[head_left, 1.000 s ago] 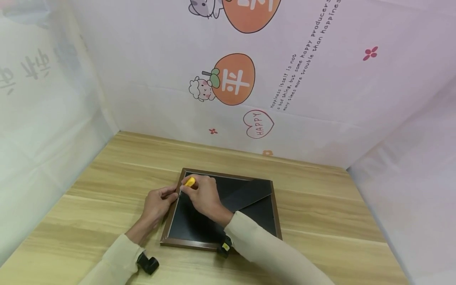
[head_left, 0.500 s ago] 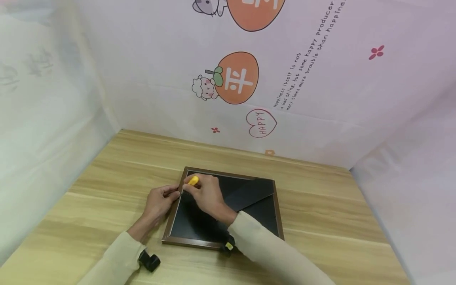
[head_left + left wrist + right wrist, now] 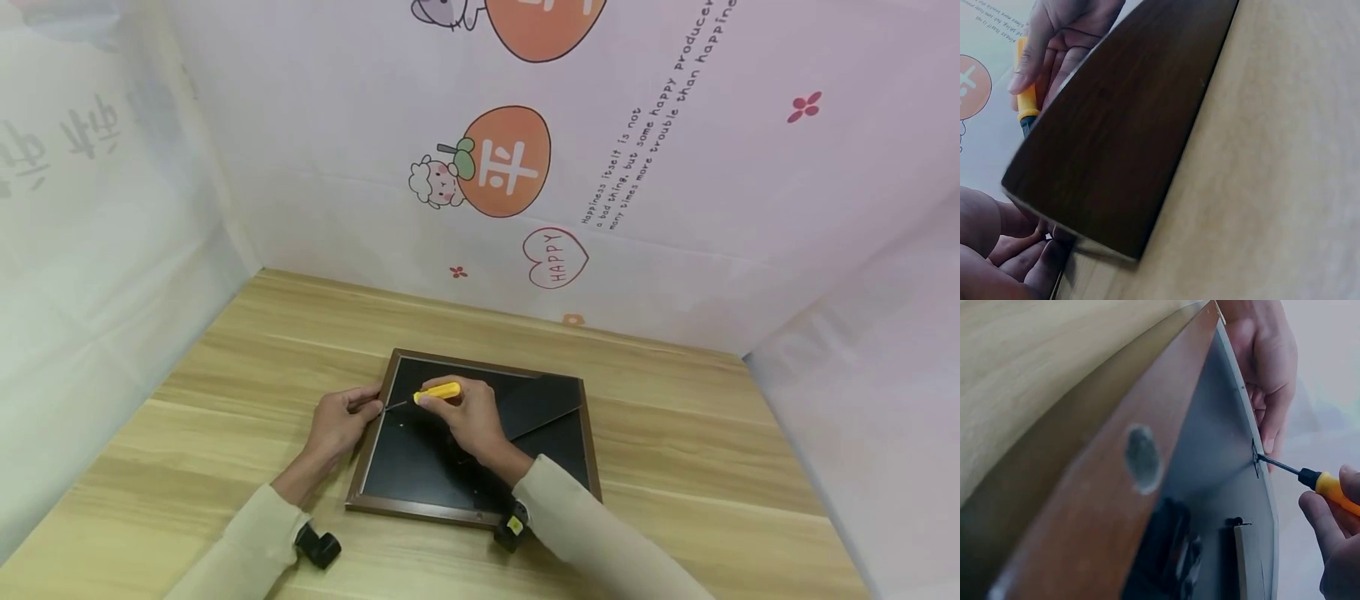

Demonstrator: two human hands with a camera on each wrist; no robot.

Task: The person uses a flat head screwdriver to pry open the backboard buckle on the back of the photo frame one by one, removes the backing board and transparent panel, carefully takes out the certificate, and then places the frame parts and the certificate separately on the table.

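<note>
A brown picture frame (image 3: 427, 510) lies back side up on the table, its black backing board (image 3: 405, 467) showing. My left hand (image 3: 335, 429) grips the frame's left edge, thumb at the rim. In my right hand (image 3: 476, 421) is a screwdriver (image 3: 437, 392) with a yellow handle, pinched between thumb and fingers. Its shaft slants low over the board toward the left rim, near my left thumb. The right wrist view shows the tip at a small dark metal tab (image 3: 1256, 459) by the frame's inner edge. The left wrist view shows the frame's dark outer side.
A black stand flap (image 3: 543, 408) lies across the right part of the backing board. The wooden table (image 3: 675, 467) is bounded by white printed sheets (image 3: 337, 167) at the back and sides. Each sleeve carries a black wrist camera (image 3: 318, 546).
My right hand has shifted right, and the screwdriver now leans lower with its handle to the right and its shaft in sight. My left hand stays at the frame's left edge.
</note>
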